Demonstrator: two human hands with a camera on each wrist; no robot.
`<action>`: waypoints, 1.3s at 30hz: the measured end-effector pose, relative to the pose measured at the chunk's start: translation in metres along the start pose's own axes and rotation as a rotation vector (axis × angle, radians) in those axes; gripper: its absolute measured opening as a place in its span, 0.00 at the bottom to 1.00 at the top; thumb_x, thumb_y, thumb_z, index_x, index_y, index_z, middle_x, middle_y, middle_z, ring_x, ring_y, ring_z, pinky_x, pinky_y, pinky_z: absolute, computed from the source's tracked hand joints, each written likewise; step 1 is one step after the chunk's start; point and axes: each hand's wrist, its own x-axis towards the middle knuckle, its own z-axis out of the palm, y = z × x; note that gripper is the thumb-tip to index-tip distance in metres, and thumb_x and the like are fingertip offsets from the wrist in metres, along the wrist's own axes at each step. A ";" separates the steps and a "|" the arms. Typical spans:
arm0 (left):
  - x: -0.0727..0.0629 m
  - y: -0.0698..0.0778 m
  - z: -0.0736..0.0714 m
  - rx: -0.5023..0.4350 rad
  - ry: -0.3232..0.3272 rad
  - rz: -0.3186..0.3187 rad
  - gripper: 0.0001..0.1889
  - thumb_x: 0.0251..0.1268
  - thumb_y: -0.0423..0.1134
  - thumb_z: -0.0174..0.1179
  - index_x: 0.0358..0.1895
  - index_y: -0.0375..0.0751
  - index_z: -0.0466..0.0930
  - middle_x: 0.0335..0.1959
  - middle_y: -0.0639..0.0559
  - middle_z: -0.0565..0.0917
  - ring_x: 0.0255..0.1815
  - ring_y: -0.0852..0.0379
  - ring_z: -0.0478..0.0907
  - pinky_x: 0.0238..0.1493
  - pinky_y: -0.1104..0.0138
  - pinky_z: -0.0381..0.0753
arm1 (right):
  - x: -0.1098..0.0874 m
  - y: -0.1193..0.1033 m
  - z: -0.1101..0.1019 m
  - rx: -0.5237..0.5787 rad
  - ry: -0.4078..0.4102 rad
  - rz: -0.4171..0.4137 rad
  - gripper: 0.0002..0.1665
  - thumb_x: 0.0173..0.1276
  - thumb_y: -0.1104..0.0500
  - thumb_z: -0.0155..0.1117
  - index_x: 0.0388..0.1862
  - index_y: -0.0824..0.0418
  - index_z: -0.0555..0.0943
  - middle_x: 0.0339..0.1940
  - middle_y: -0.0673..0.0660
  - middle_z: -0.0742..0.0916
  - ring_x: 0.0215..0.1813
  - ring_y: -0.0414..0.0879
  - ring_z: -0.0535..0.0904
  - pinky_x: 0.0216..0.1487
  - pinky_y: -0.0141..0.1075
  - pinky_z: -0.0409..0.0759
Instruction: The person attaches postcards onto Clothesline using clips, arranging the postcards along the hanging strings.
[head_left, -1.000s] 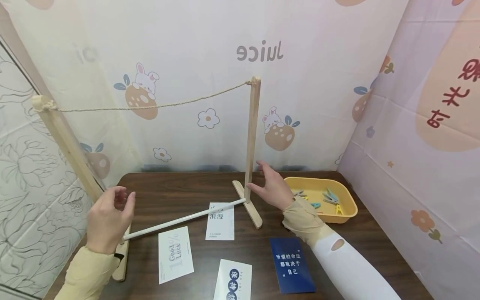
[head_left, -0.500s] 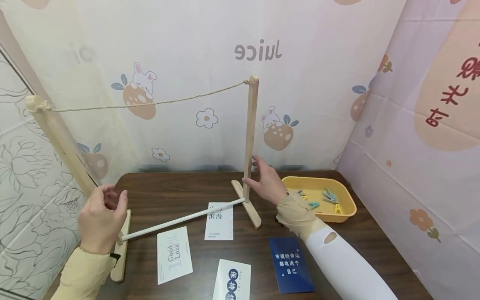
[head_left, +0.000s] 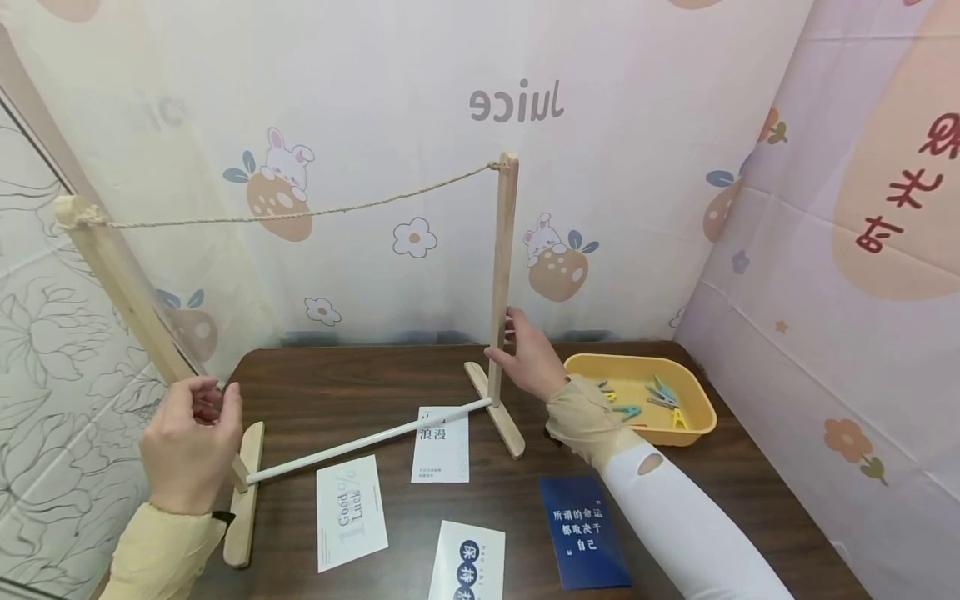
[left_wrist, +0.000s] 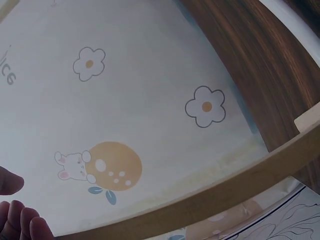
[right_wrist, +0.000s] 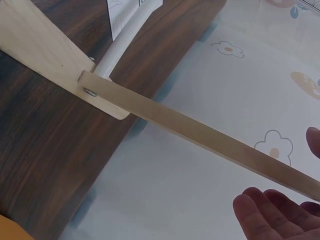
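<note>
A small wooden rack has a left post (head_left: 127, 292) and a right post (head_left: 503, 275), with a twine line (head_left: 330, 210) sagging between their tops. A white rod (head_left: 367, 440) joins the two feet. My left hand (head_left: 187, 442) is beside the lower left post, fingers bent loosely and thumb apart, holding nothing. My right hand (head_left: 528, 358) is at the lower right post; in the right wrist view the post runs between the thumb (right_wrist: 314, 142) and the fingers (right_wrist: 265, 215), with a gap on the finger side. Whether the thumb touches the wood I cannot tell.
Several printed cards lie on the dark wooden table (head_left: 315, 375), including a "Good Luck" card (head_left: 351, 512) and a blue card (head_left: 585, 532). A yellow tray (head_left: 705, 408) with small clothespins (head_left: 660, 393) stands at right. Patterned curtains hang behind.
My right hand has moved left to the right post, so that the post lies between thumb and fingers. My left hand has shifted left and slightly down. Cards and rack stay put.
</note>
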 end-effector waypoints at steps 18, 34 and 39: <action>0.002 -0.008 -0.013 0.077 0.031 -0.168 0.17 0.66 0.37 0.69 0.44 0.22 0.78 0.29 0.36 0.78 0.35 0.86 0.59 0.37 0.79 0.60 | 0.011 -0.003 0.003 0.028 -0.016 0.031 0.27 0.83 0.60 0.64 0.70 0.72 0.67 0.60 0.74 0.85 0.64 0.67 0.84 0.59 0.57 0.87; 0.006 -0.014 -0.015 0.102 -0.177 -0.315 0.32 0.71 0.38 0.65 0.72 0.25 0.66 0.50 0.25 0.83 0.32 0.48 0.84 0.28 0.85 0.62 | 0.020 0.001 0.009 0.084 -0.007 0.032 0.20 0.83 0.63 0.60 0.66 0.71 0.69 0.60 0.71 0.85 0.62 0.66 0.86 0.58 0.54 0.88; 0.008 -0.011 -0.010 0.092 -0.242 -0.327 0.31 0.74 0.37 0.59 0.73 0.24 0.62 0.40 0.20 0.79 0.31 0.16 0.78 0.22 0.39 0.75 | 0.022 0.003 0.011 0.111 -0.010 0.028 0.21 0.84 0.65 0.57 0.69 0.72 0.68 0.62 0.71 0.86 0.61 0.65 0.87 0.58 0.54 0.88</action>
